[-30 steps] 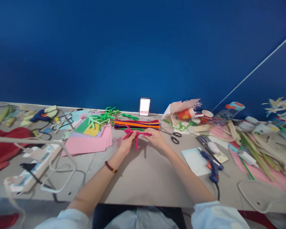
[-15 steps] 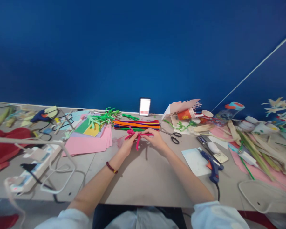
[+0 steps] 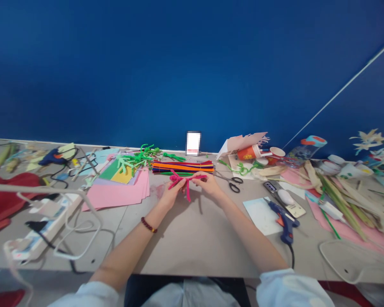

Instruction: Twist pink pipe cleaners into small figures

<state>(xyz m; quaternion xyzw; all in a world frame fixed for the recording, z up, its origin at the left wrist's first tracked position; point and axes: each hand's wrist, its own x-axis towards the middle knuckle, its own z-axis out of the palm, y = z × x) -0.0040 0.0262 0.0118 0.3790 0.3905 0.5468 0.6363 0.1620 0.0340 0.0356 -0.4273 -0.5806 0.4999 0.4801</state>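
Observation:
Several magenta pipe cleaners point(image 3: 188, 192), joined near the middle, are held between my two hands above the table. My left hand point(image 3: 173, 190) is closed in a pinch at their centre, and loose ends stick out to its left and downward. On the right, my right hand point(image 3: 207, 185) pinches another magenta strand, whose tip shows past its fingers. Just behind the hands lies a bundle of coloured pipe cleaners point(image 3: 183, 166), mostly orange, red and purple. Black-handled scissors point(image 3: 234, 186) rest to the right of my right hand.
Pink paper sheets point(image 3: 115, 197) and green pipe-cleaner pieces point(image 3: 141, 156) lie on the left, near a white power strip point(image 3: 48, 226). A lit phone point(image 3: 193, 143) stands against the blue wall. To the right are a glue gun point(image 3: 285, 219), another phone point(image 3: 284, 199) and an orange paper cup point(image 3: 248, 153).
The hanging magenta end has swung slightly to the right. The fingers of both hands have shifted a little around the strands, and both still hold them.

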